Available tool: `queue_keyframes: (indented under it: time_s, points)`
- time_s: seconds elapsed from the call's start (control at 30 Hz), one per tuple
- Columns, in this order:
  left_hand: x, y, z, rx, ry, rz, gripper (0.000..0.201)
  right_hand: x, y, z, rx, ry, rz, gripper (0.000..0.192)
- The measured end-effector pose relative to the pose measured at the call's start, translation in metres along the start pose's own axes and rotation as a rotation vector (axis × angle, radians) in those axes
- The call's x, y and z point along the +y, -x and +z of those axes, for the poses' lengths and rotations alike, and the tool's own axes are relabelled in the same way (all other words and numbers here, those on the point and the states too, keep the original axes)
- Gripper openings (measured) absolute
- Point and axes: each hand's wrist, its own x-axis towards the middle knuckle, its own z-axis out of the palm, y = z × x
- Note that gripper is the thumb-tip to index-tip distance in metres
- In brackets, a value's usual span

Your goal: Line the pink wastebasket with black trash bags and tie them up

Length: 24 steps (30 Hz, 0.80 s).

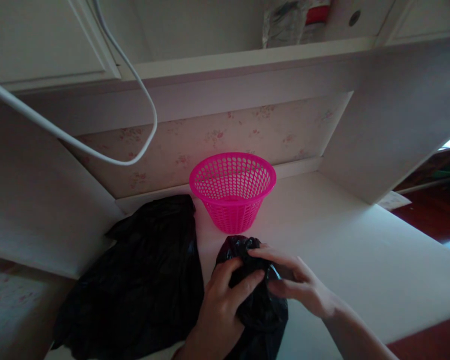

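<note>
A crumpled black plastic bag is bunched between my two hands at the near edge of the white surface. My left hand grips it from the left, fingers curled over its top. From the right, my right hand pinches the bag's gathered upper part with thumb and fingers. What lies inside the bag, if anything, is hidden. Just beyond it stands an upright pink perforated plastic basket, with nothing seen inside. To the left, a second black plastic bag lies spread out flat, apart from my hands.
The white surface runs between a left side panel and a right side panel. Floral wallpaper backs it. Overhead is a shelf edge holding clear-wrapped items. A white cable loops down at upper left.
</note>
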Motion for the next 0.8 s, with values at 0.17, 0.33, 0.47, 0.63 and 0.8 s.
queue_keyframes:
  time_s: [0.17, 0.33, 0.47, 0.63, 0.8]
  points:
    - [0.002, -0.002, 0.0, 0.019, -0.169, 0.178, 0.045, 0.009, -0.006, 0.01, 0.335, -0.157, 0.25, 0.032]
    - [0.004, -0.003, -0.013, -0.006, -0.388, 0.33, 0.042, 0.023, -0.023, 0.007, 0.529, -0.138, 0.278, 0.042]
    - [0.001, 0.013, -0.015, -0.113, -0.387, 0.458, 0.039, 0.053, -0.046, -0.026, 0.676, -0.07, 0.242, 0.051]
    - [-0.01, 0.042, -0.001, -0.104, -0.127, 0.43, 0.04, 0.081, -0.068, -0.05, 0.717, 0.042, 0.216, 0.05]
    - [-0.004, 0.044, -0.005, -0.227, 0.214, 0.21, 0.031, 0.056, -0.06, -0.042, 0.634, 0.144, 0.094, 0.041]
